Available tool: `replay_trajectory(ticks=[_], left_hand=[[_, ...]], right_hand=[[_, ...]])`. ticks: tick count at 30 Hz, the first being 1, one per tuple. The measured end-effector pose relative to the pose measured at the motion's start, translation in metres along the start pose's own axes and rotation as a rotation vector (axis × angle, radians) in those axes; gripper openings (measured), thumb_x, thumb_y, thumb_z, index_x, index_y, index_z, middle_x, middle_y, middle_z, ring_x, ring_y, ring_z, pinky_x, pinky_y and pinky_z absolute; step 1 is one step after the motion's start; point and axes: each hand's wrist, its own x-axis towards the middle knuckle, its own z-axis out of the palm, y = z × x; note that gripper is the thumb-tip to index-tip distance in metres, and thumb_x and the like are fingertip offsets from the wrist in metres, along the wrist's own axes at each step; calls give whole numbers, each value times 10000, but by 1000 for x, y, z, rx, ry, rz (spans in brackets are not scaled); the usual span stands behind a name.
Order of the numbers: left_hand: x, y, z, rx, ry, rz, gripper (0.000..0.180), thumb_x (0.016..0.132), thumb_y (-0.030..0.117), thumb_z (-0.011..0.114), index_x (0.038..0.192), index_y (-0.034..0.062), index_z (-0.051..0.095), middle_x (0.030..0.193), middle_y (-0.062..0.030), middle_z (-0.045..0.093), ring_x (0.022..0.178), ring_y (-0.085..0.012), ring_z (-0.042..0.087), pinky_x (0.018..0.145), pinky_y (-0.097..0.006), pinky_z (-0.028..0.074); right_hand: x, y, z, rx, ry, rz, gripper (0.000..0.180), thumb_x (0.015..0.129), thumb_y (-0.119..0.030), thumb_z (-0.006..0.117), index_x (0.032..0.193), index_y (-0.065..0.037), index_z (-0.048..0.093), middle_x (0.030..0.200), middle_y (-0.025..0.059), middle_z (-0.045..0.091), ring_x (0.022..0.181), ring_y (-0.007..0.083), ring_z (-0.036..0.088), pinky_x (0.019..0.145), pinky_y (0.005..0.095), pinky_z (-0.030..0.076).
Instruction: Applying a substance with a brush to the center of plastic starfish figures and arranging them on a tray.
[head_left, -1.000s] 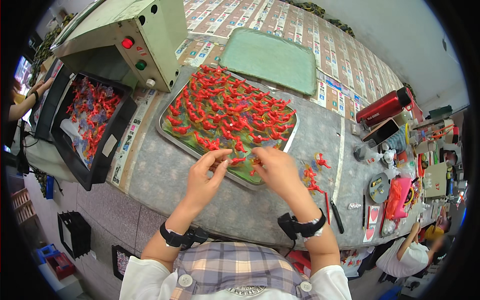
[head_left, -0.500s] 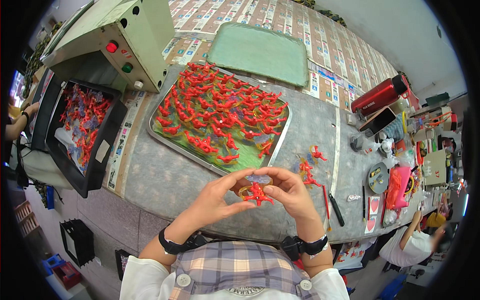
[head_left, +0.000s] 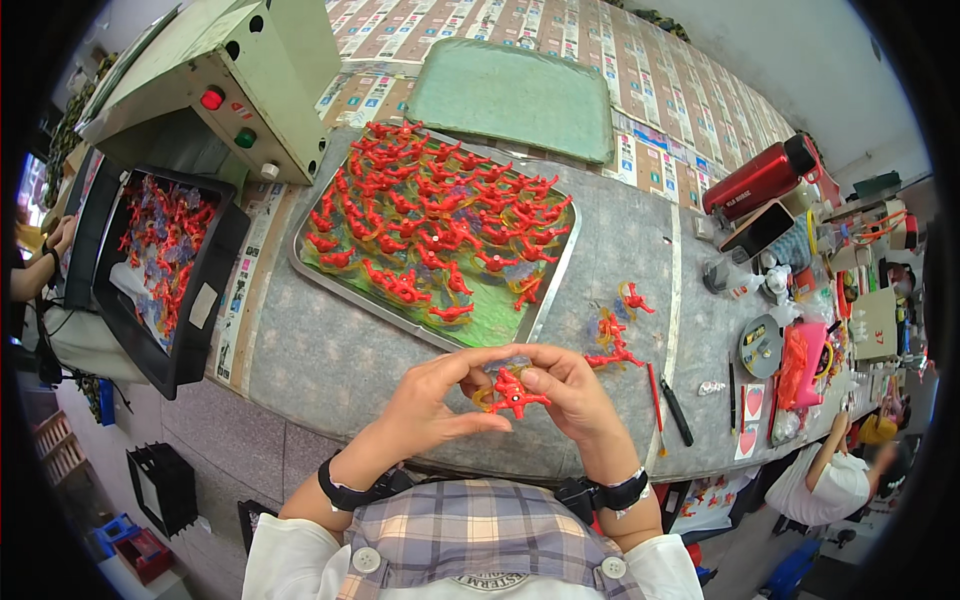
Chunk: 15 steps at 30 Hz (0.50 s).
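Observation:
Just in front of my chest, over the table's near edge, both hands meet around a small red plastic figurine (head_left: pixel 516 394) with translucent yellow parts. My right hand (head_left: pixel 572 392) pinches it between thumb and fingers. Curled around its other side is my left hand (head_left: pixel 435 398), fingertips at the yellow part and thumb below, a little apart from the red body. Fingers hide the figurine's back. Beyond my hands, a metal tray (head_left: pixel 400 325) lined with green holds many similar red figurines in rows. A few more loose figurines (head_left: pixel 615 350) lie right of my hands.
A red-handled brush (head_left: pixel 656 408) and a black pen-like tool (head_left: pixel 676 410) lie at right. Further right are a red bottle (head_left: pixel 760 178), a phone (head_left: pixel 758 230) and a grey dish (head_left: pixel 761 345). At left, a black bin (head_left: pixel 222 270) of figurines sits by a machine (head_left: pixel 275 90). Co-workers (head_left: pixel 825 485) work nearby.
The figurine has turned slightly in my fingers, and its clear bluish part no longer shows above it. My left thumb has moved slightly down and away from the red body.

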Motion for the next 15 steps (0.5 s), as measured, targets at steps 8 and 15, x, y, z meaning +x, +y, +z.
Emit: replay_trajectory(ticks=[8, 15], left_hand=[[-2, -6, 0, -32, 33, -1, 644, 668, 253, 807, 1219, 56, 538, 783, -47, 604, 696, -134, 565, 660, -269, 478], [1, -12, 1, -281, -27, -270, 390, 820, 247, 688, 1106, 8, 571, 704, -38, 600, 619, -99, 565, 602, -238, 474]], right_hand=[[-10, -12, 15, -53, -14, -171, 387, 900, -180, 577, 1231, 16, 527, 1039, 62, 622, 908, 87, 578, 780, 232, 460], [-15, -9, 21, -582, 175, -225, 265, 921, -215, 552, 1086, -26, 637, 796, 53, 651, 655, 92, 604, 586, 234, 481]])
